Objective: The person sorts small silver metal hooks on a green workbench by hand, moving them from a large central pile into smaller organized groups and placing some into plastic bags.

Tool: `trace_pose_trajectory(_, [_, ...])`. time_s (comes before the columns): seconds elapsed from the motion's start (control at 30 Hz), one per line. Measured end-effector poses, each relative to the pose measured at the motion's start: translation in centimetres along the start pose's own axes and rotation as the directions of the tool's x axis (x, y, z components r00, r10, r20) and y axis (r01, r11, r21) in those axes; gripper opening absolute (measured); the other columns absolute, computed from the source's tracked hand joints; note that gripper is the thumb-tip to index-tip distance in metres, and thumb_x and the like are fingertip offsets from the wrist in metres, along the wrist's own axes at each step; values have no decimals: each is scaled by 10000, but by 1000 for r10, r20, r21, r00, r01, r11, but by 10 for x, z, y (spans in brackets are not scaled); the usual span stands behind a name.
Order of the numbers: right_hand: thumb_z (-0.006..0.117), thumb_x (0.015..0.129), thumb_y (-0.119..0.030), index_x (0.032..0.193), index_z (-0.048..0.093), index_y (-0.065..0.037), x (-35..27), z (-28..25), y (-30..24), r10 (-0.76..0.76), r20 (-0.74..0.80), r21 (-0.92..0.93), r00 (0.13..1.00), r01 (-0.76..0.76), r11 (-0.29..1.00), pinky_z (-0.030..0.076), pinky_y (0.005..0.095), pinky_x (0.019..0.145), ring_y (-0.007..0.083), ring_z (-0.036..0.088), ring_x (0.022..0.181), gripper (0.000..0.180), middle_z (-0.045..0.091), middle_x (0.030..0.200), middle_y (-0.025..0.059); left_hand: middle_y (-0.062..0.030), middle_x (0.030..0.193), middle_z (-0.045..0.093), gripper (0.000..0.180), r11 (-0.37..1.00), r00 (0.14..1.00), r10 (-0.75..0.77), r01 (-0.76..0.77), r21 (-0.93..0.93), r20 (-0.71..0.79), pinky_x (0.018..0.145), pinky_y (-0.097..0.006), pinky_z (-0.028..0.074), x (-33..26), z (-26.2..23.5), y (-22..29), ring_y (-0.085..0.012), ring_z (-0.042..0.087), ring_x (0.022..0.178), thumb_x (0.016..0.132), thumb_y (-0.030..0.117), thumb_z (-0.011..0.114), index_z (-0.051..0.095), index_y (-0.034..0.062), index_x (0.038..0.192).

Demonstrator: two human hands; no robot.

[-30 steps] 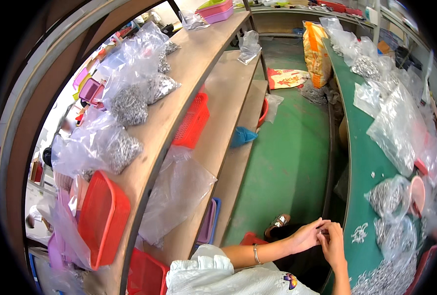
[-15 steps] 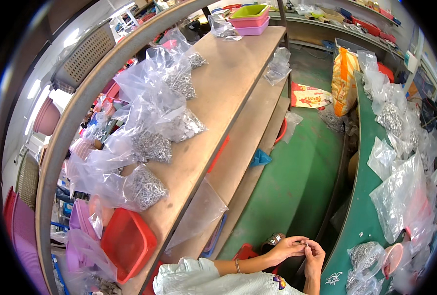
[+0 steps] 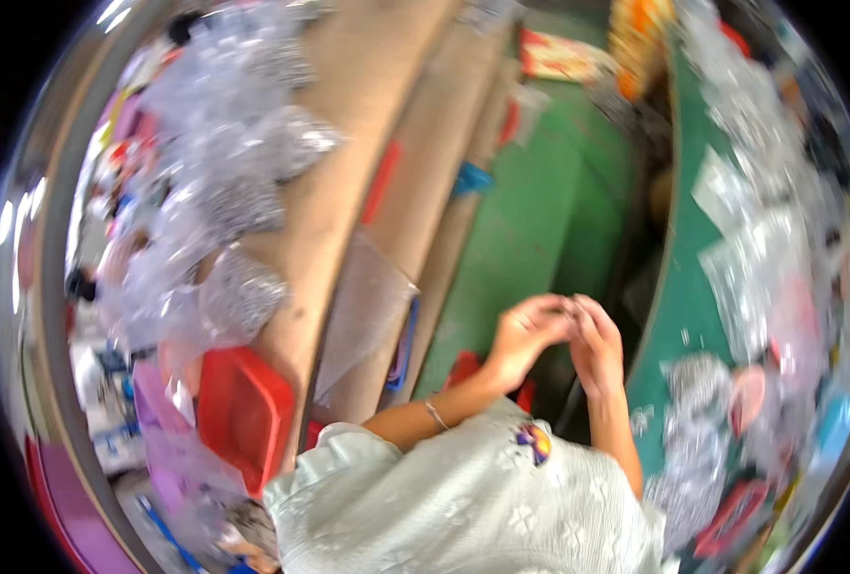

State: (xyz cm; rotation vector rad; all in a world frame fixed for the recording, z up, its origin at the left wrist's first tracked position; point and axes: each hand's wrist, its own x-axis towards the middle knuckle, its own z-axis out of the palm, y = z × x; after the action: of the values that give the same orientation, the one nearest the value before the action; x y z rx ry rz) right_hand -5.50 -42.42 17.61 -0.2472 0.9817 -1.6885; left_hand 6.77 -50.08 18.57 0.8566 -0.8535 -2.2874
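Observation:
My left hand and my right hand meet in front of my body, above the aisle between the shelf and the green table. Both are closed in a pinch, fingertips together. Whatever they pinch is tiny and blurred, too small to name. A few small silvery pieces lie loose on the green table, to the right of my right hand. Beyond them stands a clear bag of small metal pieces, with a pink round container beside it.
To the left runs a wooden shelf with several clear bags of metal parts and a red plastic basin. A plastic sheet hangs from the lower shelf. An orange sack stands at the aisle's far end.
The view has tilted down and blurred, so more of my body and forearms shows. My hands sit higher in the picture, still joined at the fingertips.

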Motion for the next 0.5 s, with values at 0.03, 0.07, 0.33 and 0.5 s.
trace_pose_trajectory(0.03, [612,958,-167,1212,590,0,0,0,3,25,55,49,998,-28,998,466,328,935,181,613,1048,305,655,1152,101,-144,1036,694,318,998,998,-21,24,51,-58,899,-333,551,-4,0,6,-193,685,930,915,26,638,565,-44,1216])
trace_pose_trajectory(0.07, [627,947,-153,1201,603,-17,3,3,3,-5,90,105,996,-5,994,469,337,930,182,617,1041,289,663,1149,100,-156,1045,690,322,999,999,41,-41,-7,-18,909,-347,555,-1,-3,4,-207,686,942,919,25,634,558,-52,1222])
trace_pose_trajectory(0.33, [658,923,-149,1173,597,17,0,-4,-8,14,53,-3,998,-14,1000,473,334,934,186,625,1031,306,655,1151,115,-105,1058,676,263,998,998,61,-61,4,32,866,-330,559,6,2,-5,-184,670,952,928,44,627,593,-17,1182])
trace_pose_trajectory(0.5, [645,915,-76,1223,534,16,-15,-31,5,-92,-62,-121,994,84,989,465,298,943,169,604,1054,340,633,1135,106,-97,1003,683,279,999,999,-43,43,0,30,824,-313,568,6,7,-38,-160,664,912,927,111,651,591,8,1180])
